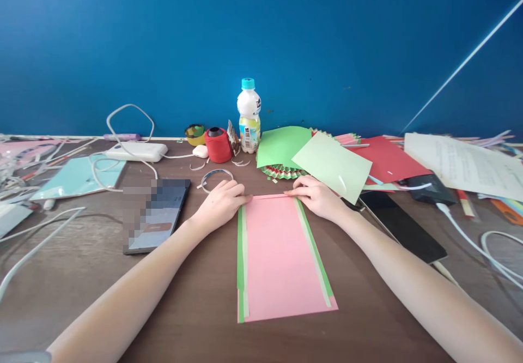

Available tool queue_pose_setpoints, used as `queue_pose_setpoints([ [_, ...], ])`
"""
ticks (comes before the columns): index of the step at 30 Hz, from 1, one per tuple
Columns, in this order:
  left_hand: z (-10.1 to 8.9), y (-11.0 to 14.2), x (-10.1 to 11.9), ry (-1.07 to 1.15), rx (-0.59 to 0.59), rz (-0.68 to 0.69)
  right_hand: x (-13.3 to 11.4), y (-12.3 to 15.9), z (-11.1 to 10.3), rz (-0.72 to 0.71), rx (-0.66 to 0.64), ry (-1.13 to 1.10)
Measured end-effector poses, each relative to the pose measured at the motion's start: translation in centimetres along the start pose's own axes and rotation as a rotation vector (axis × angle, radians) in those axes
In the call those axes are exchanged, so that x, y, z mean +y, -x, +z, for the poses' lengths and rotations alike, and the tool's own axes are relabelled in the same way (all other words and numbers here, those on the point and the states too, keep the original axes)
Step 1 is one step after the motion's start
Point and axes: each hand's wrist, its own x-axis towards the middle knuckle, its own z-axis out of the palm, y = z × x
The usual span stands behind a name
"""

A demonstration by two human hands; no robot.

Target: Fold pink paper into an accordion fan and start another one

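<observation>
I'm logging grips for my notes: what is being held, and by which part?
Pink sheet: left hand and right hand pinch its far edge, near the corners.

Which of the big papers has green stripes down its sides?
The pink sheet, its far edge held by the left hand and right hand. The red sheet, bright green sheet and pale green sheet show none.

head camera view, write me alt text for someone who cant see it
Two bare hands, left and right, pinch the far edge of a pink paper sheet with green strips along its long sides, flat on a brown table. Behind are a bottle and coloured papers; a phone lies at right, against a blue wall.
</observation>
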Motion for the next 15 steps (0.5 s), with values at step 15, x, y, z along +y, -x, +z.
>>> queue_pose_setpoints([
  [15,-1.1,0.1,0.9,0.070,-0.080,-0.045,-0.8,0.6,-0.8,-0.014,-0.034,0.036],
])
